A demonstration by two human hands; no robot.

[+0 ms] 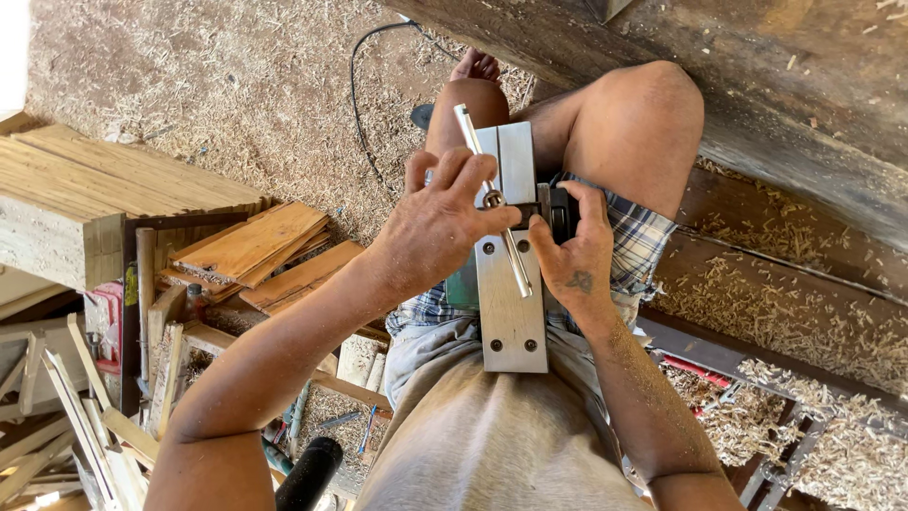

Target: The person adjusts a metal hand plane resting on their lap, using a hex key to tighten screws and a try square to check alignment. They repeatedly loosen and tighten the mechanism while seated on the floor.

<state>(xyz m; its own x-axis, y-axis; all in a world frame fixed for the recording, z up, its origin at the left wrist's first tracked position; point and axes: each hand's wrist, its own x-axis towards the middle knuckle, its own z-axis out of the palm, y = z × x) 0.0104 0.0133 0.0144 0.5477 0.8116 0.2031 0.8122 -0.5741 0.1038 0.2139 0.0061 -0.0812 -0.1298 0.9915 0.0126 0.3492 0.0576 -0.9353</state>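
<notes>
An electric planer [511, 284] lies upside down on my lap, its flat metal sole facing up at me. Its long axis runs straight away from my belly toward my knees, the near end resting against my shirt and the far end reaching up between my thighs.

My left hand [437, 222] is curled over the middle of the planer, fingers closed around a slim metal T-handled wrench [494, 199]. The wrench bar lies at a slight slant across the sole, its upper end pointing away from me and a little to the left, its lower end coming down toward the right edge of the plate. My right hand [579, 260] grips the planer's right side, thumb and fingers pressed in by the dark gap in the middle of the sole; I cannot tell whether it pinches anything small there.

A black cable [357, 114] snakes over the sawdust-strewn floor [189, 76] beyond my knee. To my left sits a stack of short orange-brown boards [255, 246], beside a thick pale beam [85, 203]. Lower left there is a small yellow label [130, 286] on a dark upright post and a red patch [109, 317] on something next to it, too blurred to make out. A heavy timber bench [794, 114] runs along my right, with shavings piled beneath it.
</notes>
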